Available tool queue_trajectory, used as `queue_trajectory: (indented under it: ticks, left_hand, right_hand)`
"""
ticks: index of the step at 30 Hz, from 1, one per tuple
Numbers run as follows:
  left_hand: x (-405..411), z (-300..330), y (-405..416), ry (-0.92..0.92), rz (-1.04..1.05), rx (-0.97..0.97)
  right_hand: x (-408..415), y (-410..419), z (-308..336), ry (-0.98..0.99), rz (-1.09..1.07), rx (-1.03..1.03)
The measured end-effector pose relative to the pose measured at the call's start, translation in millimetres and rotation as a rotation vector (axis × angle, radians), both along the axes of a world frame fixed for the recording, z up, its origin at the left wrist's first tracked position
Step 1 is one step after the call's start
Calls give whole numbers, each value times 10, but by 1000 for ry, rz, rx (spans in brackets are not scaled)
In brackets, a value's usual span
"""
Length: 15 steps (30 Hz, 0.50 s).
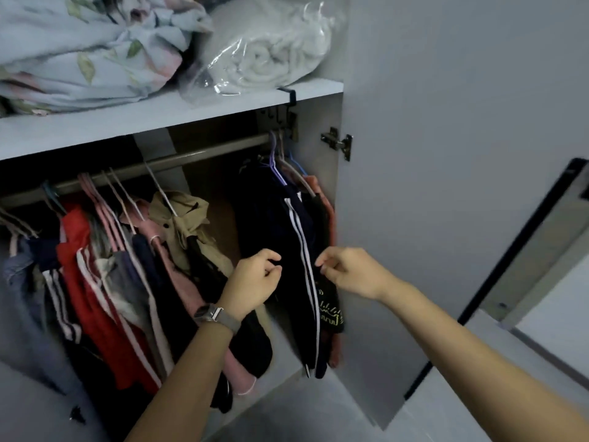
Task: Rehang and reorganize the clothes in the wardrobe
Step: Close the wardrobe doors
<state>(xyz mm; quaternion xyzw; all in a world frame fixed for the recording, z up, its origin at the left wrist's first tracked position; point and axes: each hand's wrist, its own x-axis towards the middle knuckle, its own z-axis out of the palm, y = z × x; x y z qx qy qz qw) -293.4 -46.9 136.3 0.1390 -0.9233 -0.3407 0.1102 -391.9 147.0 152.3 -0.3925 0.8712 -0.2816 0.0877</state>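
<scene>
I see the task's thing as the dark striped trousers (302,250), hanging from a hanger at the right end of the rail (197,156), close to the wardrobe's side wall (322,148). The left hand (255,279) sits on the trousers' left edge with fingers curled in; it appears to pinch dark cloth, though the contact is partly hidden. The right hand (347,271) sits on their right edge, thumb and forefinger closed on a fold of dark fabric.

Handling, in my judgement: the trousers are soft, limp and light. They would sag and swing if pulled at the leg, and could slide off the hanger. The firm place to take hold is the hanger neck (274,151) near the rail, with a second hand steadying the cloth lower down.

Surroundings: a black garment with yellow print (331,311) and a pink one (325,202) hang just behind the trousers, against the side wall. A bare stretch of rail separates this group from the crowded left group, which includes a tan coat (185,224) and a red striped garment (86,282), all leaning. On the shelf (159,119) above lie floral bedding (79,49) and a bagged white blanket (274,49).

Obstructions: neighbouring hangers are packed tight and may snag; the door hinge (339,143) sits near the hooks.
</scene>
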Motion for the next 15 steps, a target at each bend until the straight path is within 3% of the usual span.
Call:
queue_trajectory:
  ticks: [5,10,12,15]
  left_hand:
    - [21,65,896,27,61,100]
    - [213,114,1704,-3,0,116]
    - [340,119,1946,21,10,136]
    - [521,189,2093,144,97,169]
  right_hand:
    - [367,725,133,120,183,95]
    - [705,1414,170,76,254,101]
    - [762,1638,214,164,247,20]
    - [702,1915,410,470,78,-252]
